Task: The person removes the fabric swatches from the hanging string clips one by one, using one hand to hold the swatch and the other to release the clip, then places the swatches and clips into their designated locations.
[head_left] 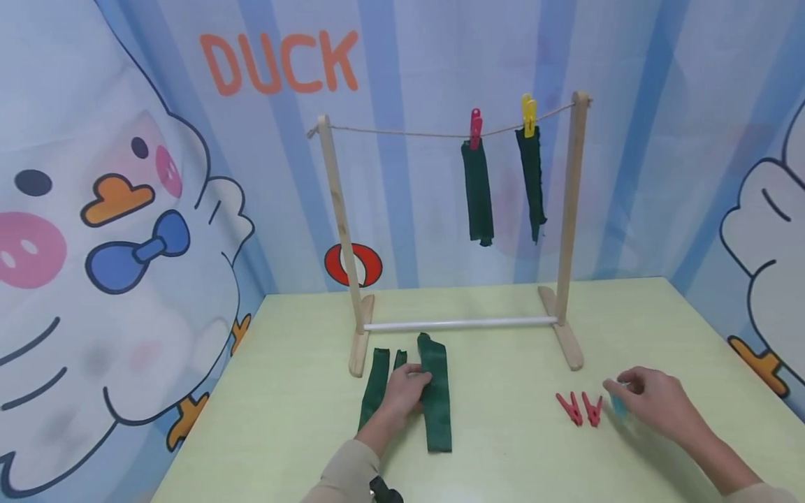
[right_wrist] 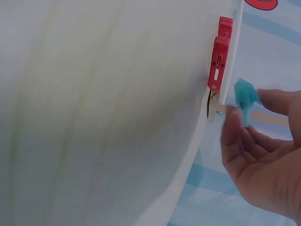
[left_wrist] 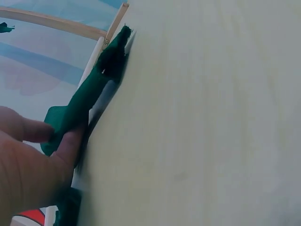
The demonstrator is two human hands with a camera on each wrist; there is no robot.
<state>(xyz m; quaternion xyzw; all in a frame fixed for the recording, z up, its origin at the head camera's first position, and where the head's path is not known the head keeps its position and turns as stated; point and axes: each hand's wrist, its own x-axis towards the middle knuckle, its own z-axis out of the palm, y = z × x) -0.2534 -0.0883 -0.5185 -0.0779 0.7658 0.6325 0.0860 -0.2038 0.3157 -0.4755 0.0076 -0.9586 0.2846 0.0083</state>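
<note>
Left hand (head_left: pixel 401 397): grip closed on the held strip (head_left: pixel 439 398), green cloth pinched between thumb and finger at its left edge. This strip lies lengthwise from near to far, in front of the rack (head_left: pixel 462 324); whether any of it touches the table (head_left: pixel 503 461) cannot be told. Two further green strips, the left strip (head_left: pixel 375 384) and the middle strip (head_left: pixel 400 357), lie beside the hand, partly hidden by it.

Right hand (head_left: pixel 660 402): grip pinching the blue peg (right_wrist: pixel 245 94) between thumb and fingers, raised above the table. Just left of it, two red pegs (head_left: pixel 570 409) lie side by side.

On the cord (head_left: pixel 402 133), toward the right post, two green strips hang: one (head_left: pixel 479 192) under a pink peg (head_left: pixel 476 128), the other (head_left: pixel 532 181), farther right, under a yellow peg (head_left: pixel 529 116).
</note>
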